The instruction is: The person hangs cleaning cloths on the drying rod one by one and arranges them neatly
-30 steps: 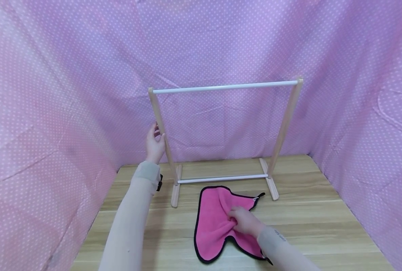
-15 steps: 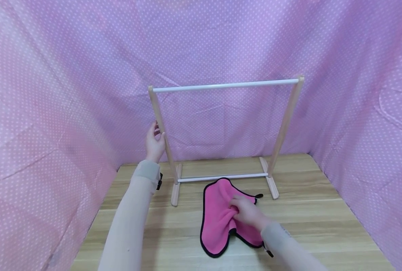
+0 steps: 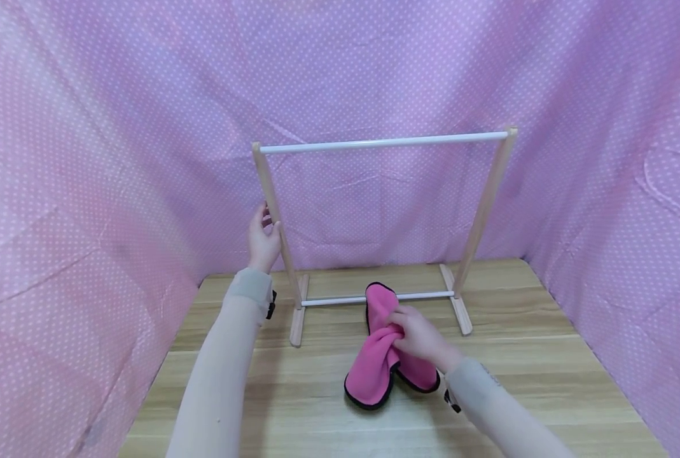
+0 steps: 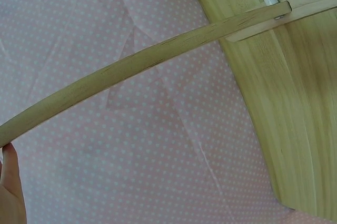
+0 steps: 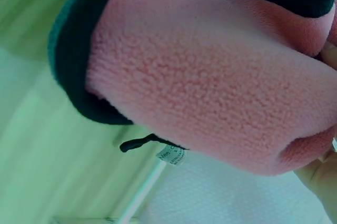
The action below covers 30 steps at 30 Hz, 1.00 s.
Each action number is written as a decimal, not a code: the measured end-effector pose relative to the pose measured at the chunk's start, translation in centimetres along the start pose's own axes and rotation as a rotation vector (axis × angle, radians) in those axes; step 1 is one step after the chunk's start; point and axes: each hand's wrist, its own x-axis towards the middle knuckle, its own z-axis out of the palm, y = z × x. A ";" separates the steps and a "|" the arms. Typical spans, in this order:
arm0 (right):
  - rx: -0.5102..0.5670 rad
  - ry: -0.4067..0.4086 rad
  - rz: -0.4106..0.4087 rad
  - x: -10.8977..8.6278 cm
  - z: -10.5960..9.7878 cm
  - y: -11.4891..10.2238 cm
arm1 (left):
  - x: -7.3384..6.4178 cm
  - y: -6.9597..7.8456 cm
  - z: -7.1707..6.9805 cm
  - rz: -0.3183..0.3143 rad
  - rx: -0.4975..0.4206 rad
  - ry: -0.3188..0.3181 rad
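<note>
A pink hand towel (image 3: 369,369) with black edging hangs bunched from my right hand (image 3: 424,336), which pinches its middle. The towel is lifted over the table, with one lobe in front of the rack's lower white bar (image 3: 334,301). In the right wrist view, its fleecy side fills much of the frame, and a black loop (image 5: 138,142) and a small label (image 5: 172,154) show at its edge. My left hand (image 3: 263,245) holds the left wooden post (image 3: 270,184) of the rack, thumb in front. The left wrist view shows only part of that hand at the lower left.
The rack has a white top bar (image 3: 382,144), a right post (image 3: 485,210) and flat wooden feet (image 3: 296,327). It stands towards the back of a wood-grain table (image 3: 523,381). Pink dotted fabric (image 3: 340,63) hangs behind and at both sides.
My right hand has raised the towel off the table and moved it towards the rack; its flaps have drooped together. The left hand stays on the post.
</note>
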 end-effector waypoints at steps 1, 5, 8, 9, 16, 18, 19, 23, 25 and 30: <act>0.000 0.005 -0.003 0.2 -0.3 -0.1 | 0.0 0.0 0.0 0.002 -0.001 0.002; 0.000 0.057 -0.028 1.0 -1.6 -0.7 | -0.1 0.0 -0.1 0.008 0.023 0.004; -0.004 0.114 -0.060 1.6 -2.6 -1.1 | -0.2 0.1 -0.1 0.011 0.050 0.004; 0.002 0.134 -0.073 1.7 -2.9 -1.2 | -0.2 0.1 -0.1 0.011 0.056 0.004; -0.015 0.274 -0.234 3.5 -5.5 -1.7 | -0.3 0.2 -0.1 0.006 0.054 0.001; -0.027 0.324 -0.300 4.2 -6.4 -1.8 | -0.2 0.1 -0.1 0.007 0.045 -0.001; -0.035 0.354 -0.336 4.6 -6.8 -1.8 | -0.2 0.1 -0.1 0.007 0.039 -0.001; -0.085 0.446 -0.426 6.1 -8.7 -2.3 | -0.2 0.0 -0.1 -0.005 0.031 -0.006; -0.104 0.476 -0.454 6.8 -9.7 -2.7 | -0.2 0.0 -0.2 -0.011 0.035 -0.006; -0.117 0.528 -0.531 8.4 -11.8 -3.9 | -0.2 0.0 -0.2 -0.015 0.039 -0.006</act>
